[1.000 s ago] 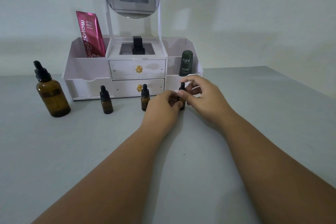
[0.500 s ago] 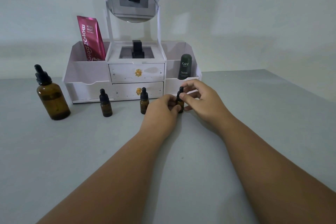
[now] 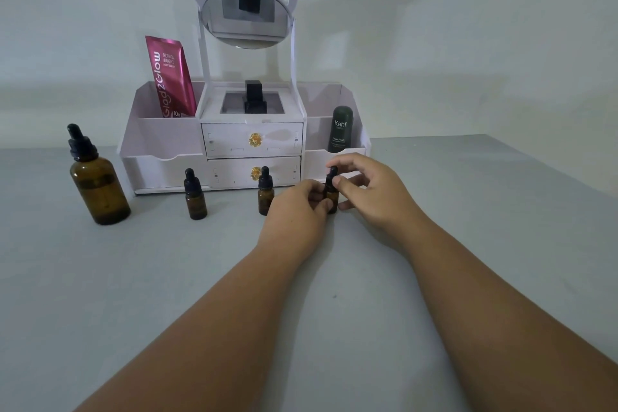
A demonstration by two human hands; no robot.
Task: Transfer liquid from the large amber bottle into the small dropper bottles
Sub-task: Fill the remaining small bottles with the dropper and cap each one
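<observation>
Three small dropper bottles stand in a row on the grey table (image 3: 468, 211) in front of the white organizer (image 3: 160, 144), plus one big amber bottle (image 3: 98, 187) off to the left, upright with its black dropper cap on. The left small bottle (image 3: 195, 199) and middle small bottle (image 3: 266, 192) stand untouched, caps on. The right small bottle (image 3: 331, 192) is the busy one: left hand (image 3: 297, 211) is wrapped around its glass body, right hand (image 3: 371, 191) pinches the black dropper cap with thumb and forefinger (can't tell if the cap is loose at all). The organizer holds one pink tube (image 3: 170, 77), one dark green stick (image 3: 340, 129), and has two drawers and one round mirror (image 3: 245, 18) with cat ears.
</observation>
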